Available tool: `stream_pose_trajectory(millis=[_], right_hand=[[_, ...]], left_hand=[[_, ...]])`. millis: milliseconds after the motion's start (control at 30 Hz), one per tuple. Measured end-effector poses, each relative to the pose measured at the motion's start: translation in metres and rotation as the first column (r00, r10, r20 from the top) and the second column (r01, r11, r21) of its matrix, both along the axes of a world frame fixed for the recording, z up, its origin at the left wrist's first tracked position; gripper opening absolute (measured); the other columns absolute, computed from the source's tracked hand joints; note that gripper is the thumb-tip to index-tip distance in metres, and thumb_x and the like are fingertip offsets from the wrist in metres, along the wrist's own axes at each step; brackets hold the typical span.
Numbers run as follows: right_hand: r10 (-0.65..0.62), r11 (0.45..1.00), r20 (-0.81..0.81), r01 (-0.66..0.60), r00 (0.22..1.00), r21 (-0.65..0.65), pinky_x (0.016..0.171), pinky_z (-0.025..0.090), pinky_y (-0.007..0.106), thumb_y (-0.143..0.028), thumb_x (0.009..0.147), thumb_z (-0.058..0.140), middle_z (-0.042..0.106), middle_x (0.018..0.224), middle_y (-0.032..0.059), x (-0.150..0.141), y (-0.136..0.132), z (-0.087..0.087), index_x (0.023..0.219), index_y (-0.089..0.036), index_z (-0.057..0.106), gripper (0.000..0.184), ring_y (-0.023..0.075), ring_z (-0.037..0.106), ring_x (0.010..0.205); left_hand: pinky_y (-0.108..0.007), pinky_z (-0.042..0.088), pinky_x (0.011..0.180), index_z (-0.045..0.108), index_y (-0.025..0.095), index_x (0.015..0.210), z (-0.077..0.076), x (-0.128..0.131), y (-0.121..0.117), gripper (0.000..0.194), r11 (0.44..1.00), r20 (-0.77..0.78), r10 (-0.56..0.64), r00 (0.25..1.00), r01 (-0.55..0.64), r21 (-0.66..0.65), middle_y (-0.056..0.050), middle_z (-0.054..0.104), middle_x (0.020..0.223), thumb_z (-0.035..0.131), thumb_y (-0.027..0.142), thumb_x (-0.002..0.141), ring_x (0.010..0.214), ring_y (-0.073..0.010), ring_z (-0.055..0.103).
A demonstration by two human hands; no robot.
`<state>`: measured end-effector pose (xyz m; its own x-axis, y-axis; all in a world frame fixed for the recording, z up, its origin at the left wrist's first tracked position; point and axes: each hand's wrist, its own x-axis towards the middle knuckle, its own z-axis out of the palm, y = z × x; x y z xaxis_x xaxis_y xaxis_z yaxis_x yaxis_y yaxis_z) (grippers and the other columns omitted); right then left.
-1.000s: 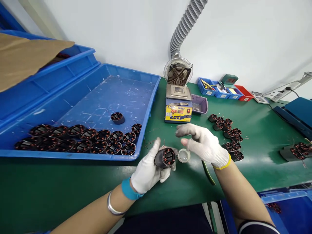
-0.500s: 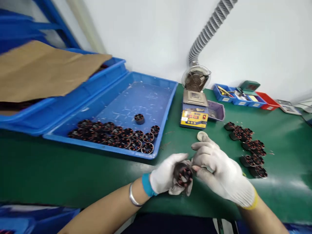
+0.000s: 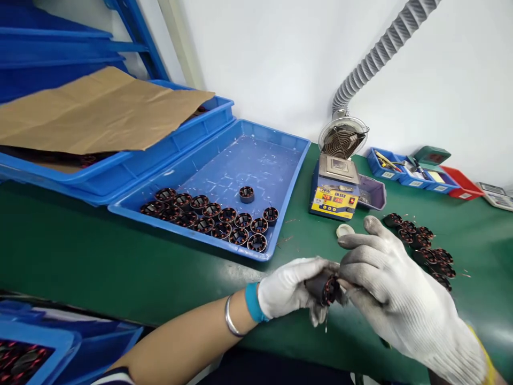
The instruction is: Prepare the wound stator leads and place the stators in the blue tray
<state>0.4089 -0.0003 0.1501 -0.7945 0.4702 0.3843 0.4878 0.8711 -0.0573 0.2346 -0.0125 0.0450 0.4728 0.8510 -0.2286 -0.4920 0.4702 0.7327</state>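
My left hand (image 3: 292,286), in a white glove with a teal cuff, is closed around a black motor stator (image 3: 320,287) with copper windings inside. The stator lies on its side in the grip, its open end facing right. A thin wire end sticks out below it. My right hand (image 3: 396,289), gloved in white with dirty fingertips, touches the stator's open end with thumb and index finger pinched together. What those fingertips hold is too small to make out. A small round whitish lid (image 3: 344,230) lies on the bench just beyond the right fingers.
Several stators stand in a shallow blue tray (image 3: 294,184) on the left; more stators (image 3: 420,240) stand at right. A yellow-and-blue solder pot (image 3: 332,203) with a fan and grey duct (image 3: 385,53) is behind, beside a purple bin (image 3: 374,195). Brown paper (image 3: 104,112) covers another tray.
My left hand has turned the stator from facing up to facing right. My right hand stays pinched at its end. The view has shifted left, so bench items appear farther right.
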Motion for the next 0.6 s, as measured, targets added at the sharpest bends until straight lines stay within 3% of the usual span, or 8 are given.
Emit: stream_pose_trajectory(millis=[67,167,200,300,367,467,533,600], right_hand=[[-0.052,0.998,-0.054,0.050,0.997,-0.037,0.115,0.029,0.057,-0.010,0.080,0.059,0.068,0.084,0.0026,0.005,-0.003,-0.007,0.090,-0.023,0.059,0.016,0.0261,0.062,0.110],[-0.172,0.974,-0.250,0.126,0.953,-0.191,0.111,0.036,0.054,-0.009,0.081,0.058,0.066,0.082,0.0027,0.011,-0.010,-0.025,0.084,-0.022,0.058,0.013,0.0248,0.061,0.110],[-0.225,0.952,-0.342,0.132,0.912,-0.275,0.107,0.041,0.051,-0.011,0.082,0.058,0.065,0.081,0.0027,0.014,-0.013,-0.033,0.082,-0.022,0.058,0.011,0.0244,0.062,0.108],[-0.445,0.856,-0.622,0.101,0.645,-0.507,0.098,0.048,0.045,-0.017,0.087,0.056,0.063,0.078,0.0023,0.020,-0.024,-0.060,0.076,-0.022,0.060,0.012,0.0234,0.063,0.103],[-0.580,0.784,-0.694,0.064,0.426,-0.617,0.097,0.048,0.043,-0.023,0.089,0.057,0.063,0.077,0.0025,0.019,-0.034,-0.079,0.074,-0.022,0.061,0.015,0.0236,0.063,0.101],[-0.739,0.600,-0.587,-0.073,0.332,-0.797,0.086,0.053,0.039,-0.035,0.084,0.066,0.067,0.092,0.0061,-0.001,-0.049,-0.102,0.089,-0.022,0.067,0.014,0.0246,0.064,0.098],[-0.779,0.459,-0.511,-0.225,0.362,-0.859,0.079,0.056,0.037,-0.043,0.077,0.071,0.066,0.109,0.0084,-0.021,-0.056,-0.111,0.115,-0.023,0.064,0.043,0.0249,0.065,0.098],[-0.788,0.408,-0.508,-0.323,0.348,-0.854,0.082,0.057,0.036,-0.046,0.075,0.072,0.064,0.118,0.0083,-0.038,-0.060,-0.115,0.131,-0.025,0.053,0.063,0.0247,0.065,0.101]], left_hand=[[-0.036,0.059,0.063,0.067,0.014,0.104,-0.002,0.001,-0.005,0.042,0.958,-0.176,0.144,0.974,-0.092,0.272,-0.011,0.070,0.089,0.069,0.048,0.080,0.075,-0.0239,0.069],[-0.043,0.053,0.096,0.062,0.021,0.113,-0.009,0.002,-0.011,0.042,0.756,-0.263,0.478,0.838,-0.240,0.609,-0.011,0.063,0.119,0.077,0.032,0.075,0.111,-0.0266,0.062],[-0.043,0.050,0.101,0.061,0.024,0.115,-0.012,0.002,-0.012,0.047,0.664,-0.252,0.567,0.784,-0.255,0.703,-0.009,0.060,0.125,0.081,0.026,0.072,0.117,-0.0263,0.059],[-0.039,0.057,0.095,0.054,0.027,0.124,-0.017,-0.001,-0.010,0.064,0.226,-0.121,0.826,0.551,-0.128,0.966,-0.008,0.055,0.130,0.082,0.013,0.068,0.114,-0.0233,0.061],[-0.035,0.060,0.088,0.049,0.026,0.131,-0.020,-0.003,-0.007,0.072,0.066,-0.034,0.880,0.473,-0.051,0.997,-0.010,0.050,0.136,0.081,0.009,0.068,0.108,-0.0204,0.064],[-0.034,0.061,0.087,0.046,0.026,0.135,-0.024,-0.004,-0.005,0.078,0.044,-0.016,0.874,0.486,-0.047,0.998,-0.012,0.046,0.140,0.081,0.007,0.068,0.107,-0.0199,0.065],[-0.039,0.060,0.093,0.043,0.028,0.139,-0.029,-0.003,-0.007,0.078,0.090,-0.057,0.830,0.554,-0.033,0.995,-0.012,0.041,0.146,0.078,0.007,0.072,0.114,-0.0236,0.062],[-0.041,0.057,0.098,0.042,0.031,0.141,-0.034,-0.001,-0.012,0.075,0.138,-0.121,0.770,0.627,0.022,0.990,-0.011,0.034,0.152,0.074,0.009,0.076,0.121,-0.0260,0.059]])
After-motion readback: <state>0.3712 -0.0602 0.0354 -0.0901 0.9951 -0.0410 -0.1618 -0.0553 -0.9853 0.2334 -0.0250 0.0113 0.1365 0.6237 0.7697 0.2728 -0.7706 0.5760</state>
